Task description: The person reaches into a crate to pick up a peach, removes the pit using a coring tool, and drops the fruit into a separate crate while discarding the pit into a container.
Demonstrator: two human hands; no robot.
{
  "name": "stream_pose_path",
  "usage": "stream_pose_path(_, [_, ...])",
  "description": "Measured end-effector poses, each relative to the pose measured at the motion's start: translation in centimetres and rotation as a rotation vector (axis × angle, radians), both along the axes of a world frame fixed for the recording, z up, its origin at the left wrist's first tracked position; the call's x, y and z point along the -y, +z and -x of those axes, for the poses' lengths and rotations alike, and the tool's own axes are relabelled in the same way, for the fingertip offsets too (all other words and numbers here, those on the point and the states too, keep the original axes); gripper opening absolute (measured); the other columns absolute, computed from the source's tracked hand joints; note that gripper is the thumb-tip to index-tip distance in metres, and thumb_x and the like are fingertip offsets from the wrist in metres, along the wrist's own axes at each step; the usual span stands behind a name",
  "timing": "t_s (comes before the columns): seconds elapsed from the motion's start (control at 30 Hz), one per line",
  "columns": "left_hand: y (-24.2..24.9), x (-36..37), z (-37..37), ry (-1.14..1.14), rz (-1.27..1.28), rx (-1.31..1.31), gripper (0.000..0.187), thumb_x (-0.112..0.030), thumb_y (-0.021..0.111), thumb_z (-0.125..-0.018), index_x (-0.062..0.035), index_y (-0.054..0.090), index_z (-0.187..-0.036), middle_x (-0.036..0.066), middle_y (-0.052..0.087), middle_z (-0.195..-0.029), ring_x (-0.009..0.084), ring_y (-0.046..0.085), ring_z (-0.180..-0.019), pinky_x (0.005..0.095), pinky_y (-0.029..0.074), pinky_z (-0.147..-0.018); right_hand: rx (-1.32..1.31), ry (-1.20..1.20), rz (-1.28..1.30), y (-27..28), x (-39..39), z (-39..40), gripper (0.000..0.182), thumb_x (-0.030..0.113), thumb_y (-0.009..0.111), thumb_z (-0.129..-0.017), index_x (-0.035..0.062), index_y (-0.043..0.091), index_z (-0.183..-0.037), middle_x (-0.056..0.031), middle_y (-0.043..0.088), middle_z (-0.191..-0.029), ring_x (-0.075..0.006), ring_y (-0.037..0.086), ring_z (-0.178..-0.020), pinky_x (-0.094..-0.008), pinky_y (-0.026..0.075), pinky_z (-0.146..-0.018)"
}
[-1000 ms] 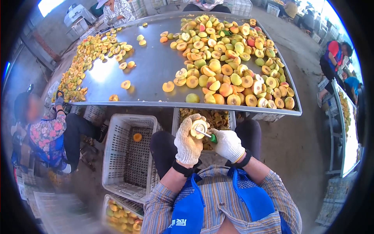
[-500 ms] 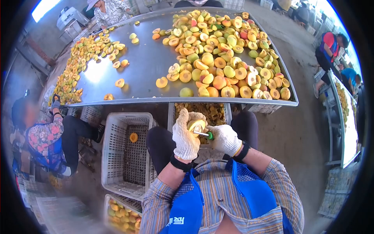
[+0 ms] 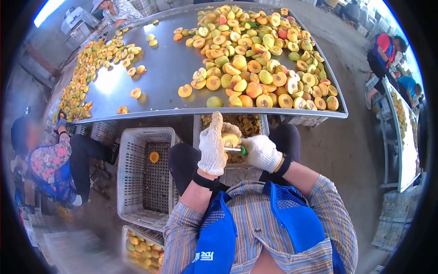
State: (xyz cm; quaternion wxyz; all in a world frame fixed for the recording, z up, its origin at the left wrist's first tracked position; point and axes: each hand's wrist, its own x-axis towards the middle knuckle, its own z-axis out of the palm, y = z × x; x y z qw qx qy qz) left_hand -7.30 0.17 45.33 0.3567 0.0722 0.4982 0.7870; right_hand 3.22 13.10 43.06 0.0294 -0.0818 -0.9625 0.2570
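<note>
Both my hands wear white knitted gloves and meet above my lap, just in front of the table. My left hand (image 3: 212, 148) is closed around a peach half (image 3: 231, 139), with its cut face turned towards me. In my right hand (image 3: 262, 153) is a pitting tool (image 3: 243, 150) with a green handle. Its thin metal shaft lies across the lower part of the cut face. How deep the tip sits in the flesh is hidden. Below the hands, a crate (image 3: 197, 132) holds dark yellow-brown scraps.
The metal table (image 3: 173, 86) carries a large heap of peach halves (image 3: 255, 59) and a smaller pile (image 3: 86, 82) at left. A grey crate (image 3: 122, 182) with one peach half (image 3: 154, 157) stands left of my knee; a fuller crate (image 3: 143, 249) is behind. Co-workers sit at left and far side.
My hands have moved slightly up and left along with a small shift of the view. The tool's shaft now lies flatter across the peach half.
</note>
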Motion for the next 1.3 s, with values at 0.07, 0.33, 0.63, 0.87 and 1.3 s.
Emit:
stream_pose_path(0.07, [0.3, -0.5, -0.4, 0.037, 0.034, -0.012, 0.058, -0.049, 0.049, -0.103, 0.0012, 0.067, -0.079, 0.016, 0.069, -0.077, 0.0258, 0.067, -0.067, 0.0375, 0.057, -0.063, -0.002, 0.017, -0.022, 0.2, 0.0, 0.1, 0.019, 0.025, 0.071, -0.084, 0.0093, 0.073, -0.094, -0.0163, 0.068, -0.071, -0.0339, 0.068, -0.066, -0.0404, 0.056, -0.062])
stream_pose_path(0.33, [-1.4, -0.3, -0.1, 0.157, -0.42, 0.431, 0.063, -0.058, 0.051, -0.098, -0.0006, 0.067, -0.077, 0.018, 0.068, -0.079, 0.0346, 0.067, -0.074, 0.0466, 0.057, -0.067, 0.077, 0.048, 0.234, 0.6, 1.3, -0.4, 0.018, 0.021, 0.065, -0.086, 0.0086, 0.072, -0.096, -0.0176, 0.069, -0.077, -0.0355, 0.068, -0.071, -0.043, 0.055, -0.064])
stream_pose_path(0.63, [-0.1, 0.0, 0.3, -0.125, -0.067, 0.093, 0.061, -0.053, 0.049, -0.101, -0.002, 0.064, -0.07, 0.019, 0.066, -0.071, 0.031, 0.065, -0.063, 0.0355, 0.053, -0.057, 0.085, 0.119, 0.035, -1.0, -0.3, -0.4, 0.016, 0.02, 0.066, -0.084, 0.0066, 0.073, -0.087, -0.0173, 0.065, -0.066, -0.0342, 0.068, -0.063, -0.0422, 0.055, -0.059])
stream_pose_path(0.87, [-1.4, -0.8, -0.3, -0.14, -0.55, 0.294, 0.076, -0.057, 0.029, -0.104, -0.0065, 0.062, -0.056, 0.021, 0.063, -0.066, 0.0397, 0.056, -0.057, 0.0434, 0.046, -0.049, -0.306, 0.493, 0.099, -6.6, 1.8, -0.2, 0.029, 0.021, 0.067, -0.087, 0.0042, 0.065, -0.111, -0.016, 0.068, -0.093, -0.0318, 0.068, -0.077, -0.0388, 0.056, -0.069])
stream_pose_path(1.3, [-2.7, -0.1, 3.8, 0.288, -0.263, 0.453, 0.075, -0.068, 0.033, -0.099, -0.0037, 0.066, -0.078, 0.019, 0.066, -0.078, 0.0375, 0.063, -0.061, 0.0458, 0.054, -0.052, 0.078, 0.141, 0.435, -2.8, 0.1, 1.9, 0.022, 0.027, 0.065, -0.087, 0.0063, 0.072, -0.09, -0.02, 0.068, -0.074, -0.0375, 0.066, -0.068, -0.044, 0.052, -0.064])
